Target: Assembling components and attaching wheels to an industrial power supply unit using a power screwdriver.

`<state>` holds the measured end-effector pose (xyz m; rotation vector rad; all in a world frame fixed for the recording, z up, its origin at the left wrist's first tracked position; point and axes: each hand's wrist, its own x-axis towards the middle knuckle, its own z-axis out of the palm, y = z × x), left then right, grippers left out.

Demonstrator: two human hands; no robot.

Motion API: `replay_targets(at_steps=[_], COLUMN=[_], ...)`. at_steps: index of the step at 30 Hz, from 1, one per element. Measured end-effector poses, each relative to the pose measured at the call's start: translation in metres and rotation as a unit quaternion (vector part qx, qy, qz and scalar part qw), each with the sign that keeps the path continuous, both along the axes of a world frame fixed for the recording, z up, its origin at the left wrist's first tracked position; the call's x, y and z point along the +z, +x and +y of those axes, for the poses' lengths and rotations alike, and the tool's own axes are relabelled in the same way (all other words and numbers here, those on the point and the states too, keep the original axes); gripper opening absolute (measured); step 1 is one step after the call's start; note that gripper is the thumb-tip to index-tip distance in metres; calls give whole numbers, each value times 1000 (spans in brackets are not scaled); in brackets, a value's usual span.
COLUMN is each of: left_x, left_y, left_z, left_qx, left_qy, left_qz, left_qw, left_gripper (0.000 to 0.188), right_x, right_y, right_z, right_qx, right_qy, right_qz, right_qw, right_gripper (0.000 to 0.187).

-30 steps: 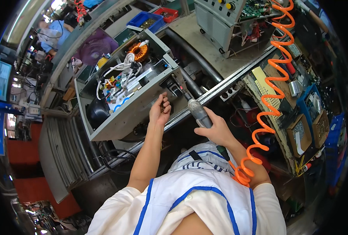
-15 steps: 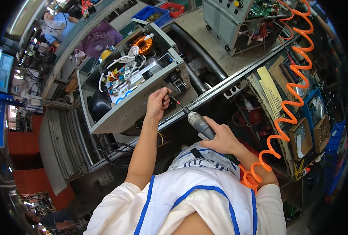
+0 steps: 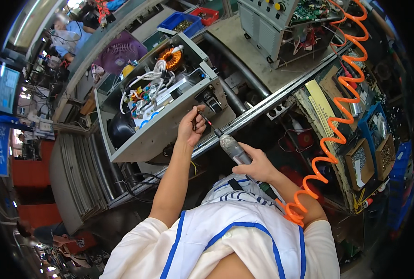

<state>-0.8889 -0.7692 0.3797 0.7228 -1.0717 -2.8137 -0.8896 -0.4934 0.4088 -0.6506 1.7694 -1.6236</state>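
From the head view, the left hand (image 3: 191,126) is reaching up toward twelve o'clock, fingers pinching the red bit against the grey metal chassis (image 3: 162,130). The right hand (image 3: 255,166) is gripping the pneumatic screwdriver (image 3: 232,148) — fingers clenched round its barrel, angled toward ten o'clock. An orange coiled hose (image 3: 338,116) is trailing off at two o'clock; a copper coil (image 3: 171,57) is sitting inside the chassis — at eleven.

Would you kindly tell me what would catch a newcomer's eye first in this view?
Probably the bright orange coiled air hose, looping down the right side to the grey pneumatic screwdriver in the right hand. At centre, the left hand steadies the driver's bit against the open grey metal chassis, where a copper-wound coil glows near its top.
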Motion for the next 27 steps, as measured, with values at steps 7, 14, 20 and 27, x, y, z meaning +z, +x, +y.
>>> replay_targets(at_steps=[7,14,20,27], left_x=[-29,-39,-35,-27], left_y=[2,9,7,3], left_z=[0,-8,-9,-3], left_qx=[90,75,97,104], left_qy=[115,57,55,62], left_qz=[-28,-45,-92,-98], left_qw=[989,995,989,988], left_gripper=[19,23,30,25], right_x=[13,17,24,24], right_y=[-6,-4,-5,-6], right_z=[-16,-22,-19,-23], right_qx=[-32,-59,-58,-42], right_qy=[62,38,52,79], right_qz=[37,51,36,44], right_qw=[997,996,996,995], right_gripper=[70,72,71,71])
